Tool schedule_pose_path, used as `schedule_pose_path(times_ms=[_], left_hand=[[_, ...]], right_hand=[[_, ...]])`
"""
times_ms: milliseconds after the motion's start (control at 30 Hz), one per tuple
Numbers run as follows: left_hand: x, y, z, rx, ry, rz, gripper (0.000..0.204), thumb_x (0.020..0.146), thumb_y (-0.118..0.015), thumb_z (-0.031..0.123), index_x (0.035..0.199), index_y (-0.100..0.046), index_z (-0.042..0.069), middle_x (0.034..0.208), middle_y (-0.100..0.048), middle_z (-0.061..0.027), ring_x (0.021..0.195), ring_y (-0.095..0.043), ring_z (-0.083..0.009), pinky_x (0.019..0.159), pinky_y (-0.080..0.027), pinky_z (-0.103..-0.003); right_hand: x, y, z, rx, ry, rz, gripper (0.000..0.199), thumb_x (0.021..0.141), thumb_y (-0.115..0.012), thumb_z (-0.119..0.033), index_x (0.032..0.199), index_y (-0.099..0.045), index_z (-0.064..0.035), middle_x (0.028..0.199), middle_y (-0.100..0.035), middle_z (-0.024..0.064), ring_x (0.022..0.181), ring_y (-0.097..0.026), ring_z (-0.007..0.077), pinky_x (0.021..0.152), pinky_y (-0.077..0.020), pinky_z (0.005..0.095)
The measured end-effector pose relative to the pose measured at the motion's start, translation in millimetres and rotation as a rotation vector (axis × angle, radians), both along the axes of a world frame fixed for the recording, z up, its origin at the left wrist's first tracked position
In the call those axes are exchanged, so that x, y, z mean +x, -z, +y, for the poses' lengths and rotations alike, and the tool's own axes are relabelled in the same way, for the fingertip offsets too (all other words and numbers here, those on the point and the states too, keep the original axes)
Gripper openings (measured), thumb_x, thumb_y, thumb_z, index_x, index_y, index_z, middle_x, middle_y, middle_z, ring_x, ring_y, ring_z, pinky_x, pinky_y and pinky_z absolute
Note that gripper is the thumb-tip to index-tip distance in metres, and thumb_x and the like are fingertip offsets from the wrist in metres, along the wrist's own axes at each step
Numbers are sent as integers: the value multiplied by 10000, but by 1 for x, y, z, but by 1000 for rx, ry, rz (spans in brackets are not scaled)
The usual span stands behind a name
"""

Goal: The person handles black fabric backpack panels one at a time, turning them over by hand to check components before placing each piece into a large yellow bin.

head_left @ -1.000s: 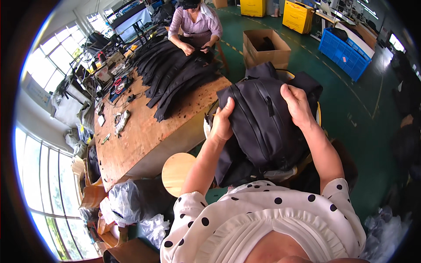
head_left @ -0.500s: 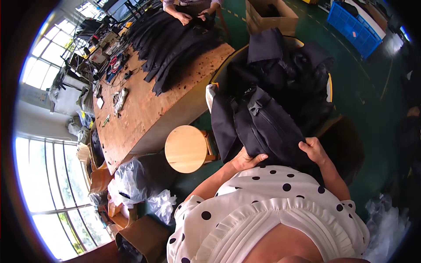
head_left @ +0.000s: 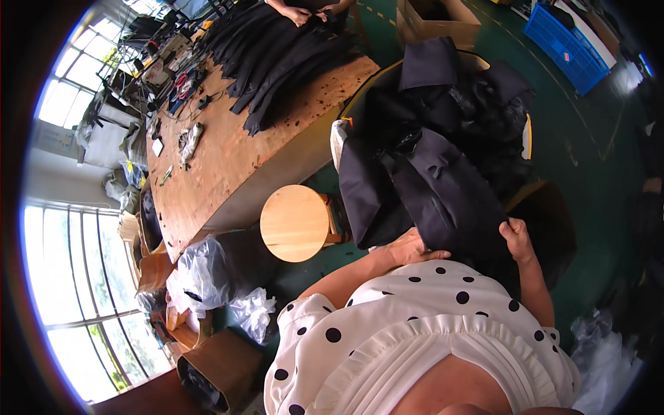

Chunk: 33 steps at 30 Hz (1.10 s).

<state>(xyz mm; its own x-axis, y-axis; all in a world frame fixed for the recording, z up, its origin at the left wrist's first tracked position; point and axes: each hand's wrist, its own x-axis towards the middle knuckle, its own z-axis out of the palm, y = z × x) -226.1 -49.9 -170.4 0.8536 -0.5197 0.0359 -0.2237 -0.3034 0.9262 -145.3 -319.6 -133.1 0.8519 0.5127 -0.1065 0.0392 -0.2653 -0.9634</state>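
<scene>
A dark fabric bag hangs in front of my body, its plain side with a short slit-like line showing. My left hand grips its lower left edge, the thumb lying on top and the other fingers hidden behind the cloth. At the right edge my right hand pinches the bag between thumb and bent fingers. Just beyond it, a large round container with a yellow rim is heaped with dark fabric pieces.
A round wooden stool stands left of the container. On the wooden table lie long dark strips, worked on by another person's hands. A cardboard box, blue crate and clear plastic bags stand around.
The bag has been turned between my hands: its buckle and zip no longer show, and a plainer face is up. The whole view has shifted slightly.
</scene>
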Motion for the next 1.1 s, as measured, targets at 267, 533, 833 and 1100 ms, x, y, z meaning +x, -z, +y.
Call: schedule_pose_path(times_ms=[267, 533, 833, 1100], left_hand=[[19, 3, -16, -384, -91, 84, 381, 828, -616, 240, 1118, -527, 9, 1104, -558, -127, 1058, -502, -237, 901, -394, -341], [95, -155, 41, -967, -520, 101, 351, 877, -548, 251, 1076, -529, -38, 994, -607, -99, 884, -593, -176, 804, -484, -312], [131, -199, 65, -1361, -260, 272, 452, 877, -516, 342, 1175, -479, 4, 1147, -542, -146, 1045, -541, -261, 925, -424, -390], [135, -180, 73, -741, -611, 18, 276, 860, -583, 221, 1005, -579, -13, 933, -623, -61, 832, -591, -135, 736, -484, -265]], right_hand=[[46, -81, 79, 237, 182, -38, 318, 891, -492, -266, 659, -471, -49, 642, -407, -78, 612, -359, 31, 539, -302, 228], [110, -122, 95, 652, -412, 175, 712, 826, -444, -585, 1235, -438, -2, 1079, -562, 16, 956, -511, 82, 813, -425, 251], [113, -141, 141, 512, 60, -312, 221, 888, -542, -262, 817, -599, -61, 690, -458, -100, 652, -363, 9, 592, -327, 195], [136, -161, 156, 460, 64, -307, 282, 884, -543, -306, 851, -604, -32, 736, -505, -78, 682, -406, 18, 620, -361, 202]])
